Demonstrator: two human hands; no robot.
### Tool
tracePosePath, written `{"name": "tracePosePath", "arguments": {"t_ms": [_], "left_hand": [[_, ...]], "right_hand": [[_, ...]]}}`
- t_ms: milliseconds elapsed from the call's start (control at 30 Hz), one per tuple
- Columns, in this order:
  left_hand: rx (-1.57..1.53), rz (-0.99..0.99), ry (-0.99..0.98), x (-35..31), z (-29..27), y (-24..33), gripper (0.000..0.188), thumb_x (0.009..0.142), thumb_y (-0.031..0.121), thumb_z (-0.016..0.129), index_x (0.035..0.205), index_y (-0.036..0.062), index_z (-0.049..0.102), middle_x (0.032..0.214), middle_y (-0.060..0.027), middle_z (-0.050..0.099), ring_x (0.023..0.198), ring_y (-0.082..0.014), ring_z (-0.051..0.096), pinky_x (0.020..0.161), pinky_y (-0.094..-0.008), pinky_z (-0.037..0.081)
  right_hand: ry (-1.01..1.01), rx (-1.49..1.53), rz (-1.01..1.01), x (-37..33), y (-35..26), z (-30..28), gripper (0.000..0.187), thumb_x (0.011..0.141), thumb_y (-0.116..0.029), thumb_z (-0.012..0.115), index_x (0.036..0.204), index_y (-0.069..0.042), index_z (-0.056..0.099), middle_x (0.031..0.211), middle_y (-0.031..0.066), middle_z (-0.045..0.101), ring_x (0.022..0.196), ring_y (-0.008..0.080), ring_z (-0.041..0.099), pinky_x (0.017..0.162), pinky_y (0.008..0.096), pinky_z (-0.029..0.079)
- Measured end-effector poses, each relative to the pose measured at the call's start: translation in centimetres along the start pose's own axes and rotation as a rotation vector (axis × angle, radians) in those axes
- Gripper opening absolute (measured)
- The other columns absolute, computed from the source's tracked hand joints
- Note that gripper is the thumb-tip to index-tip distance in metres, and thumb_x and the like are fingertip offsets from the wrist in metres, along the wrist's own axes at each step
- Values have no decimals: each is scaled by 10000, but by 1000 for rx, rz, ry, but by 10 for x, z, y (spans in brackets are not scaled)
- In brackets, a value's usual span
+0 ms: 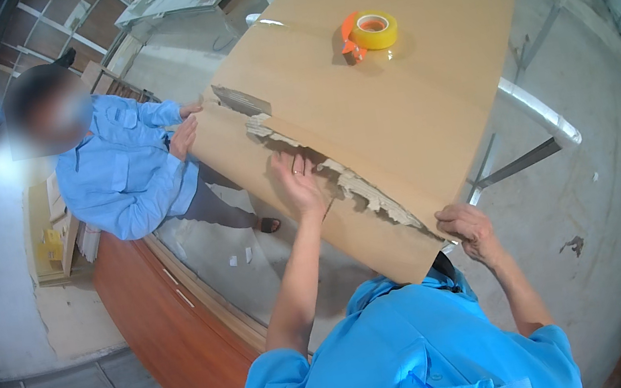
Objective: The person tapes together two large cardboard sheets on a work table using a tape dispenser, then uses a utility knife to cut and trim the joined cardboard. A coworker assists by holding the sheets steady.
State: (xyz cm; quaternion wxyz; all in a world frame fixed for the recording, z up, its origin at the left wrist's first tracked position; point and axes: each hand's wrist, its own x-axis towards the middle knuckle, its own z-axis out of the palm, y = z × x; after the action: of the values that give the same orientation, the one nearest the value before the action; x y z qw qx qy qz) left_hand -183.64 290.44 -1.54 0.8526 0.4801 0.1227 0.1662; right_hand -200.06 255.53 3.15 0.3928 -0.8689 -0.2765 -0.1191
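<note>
Here a large cardboard sheet [393,100] is spread flat, its long axis running from the near lower left toward the far upper right, with a torn, ragged strip crossing its near part. Its near edge is gripped by the right hand [468,227], closed on the corner, while the left hand [297,184] is laid open on the surface beside the tear. The left edge is held by a co-worker's hands [184,137]. A yellow tape roll [372,30] lies on the sheet's far half.
</note>
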Motion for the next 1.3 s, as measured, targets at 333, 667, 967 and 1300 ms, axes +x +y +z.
{"name": "tracePosePath", "arguments": {"t_ms": [333, 667, 967, 1300], "left_hand": [[1091, 698, -383, 28, 10, 30, 779, 1011, 265, 700, 1648, 26, 320, 1695, -232, 321, 1550, -409, 346, 1267, -498, 303], [969, 268, -174, 49, -38, -16, 643, 1077, 204, 612, 1626, -13, 358, 1644, -233, 428, 1526, -374, 400, 1267, -478, 315], [1573, 584, -360, 81, -20, -31, 574, 1075, 376, 616, 1478, -26, 547, 1499, -246, 569, 1400, -438, 505, 1171, -526, 394], [1479, 459, -456, 66, -42, -30, 616, 1098, 406, 567, 1517, -42, 506, 1557, -263, 523, 1477, -433, 441, 1227, -524, 331]], "right_hand": [[-111, -186, -69, 1, 10, 3, 222, 815, -43, 744, 1031, -92, 766, 1172, 51, 751, 1154, 271, 694, 928, 419, 577], [720, 679, 908, -33, 76, 27, 276, 1106, -281, 610, 1201, -23, 612, 986, 84, 706, 866, 169, 695, 709, 355, 578], [-20, 263, 1559, -268, 161, 168, 499, 1034, -416, 638, 721, -29, 680, 626, 114, 674, 610, 249, 690, 630, 431, 561], [139, 503, 1933, -566, 40, 230, 547, 713, -477, 816, 890, 40, 799, 1034, 303, 766, 1015, 439, 745, 853, 494, 573]]}}
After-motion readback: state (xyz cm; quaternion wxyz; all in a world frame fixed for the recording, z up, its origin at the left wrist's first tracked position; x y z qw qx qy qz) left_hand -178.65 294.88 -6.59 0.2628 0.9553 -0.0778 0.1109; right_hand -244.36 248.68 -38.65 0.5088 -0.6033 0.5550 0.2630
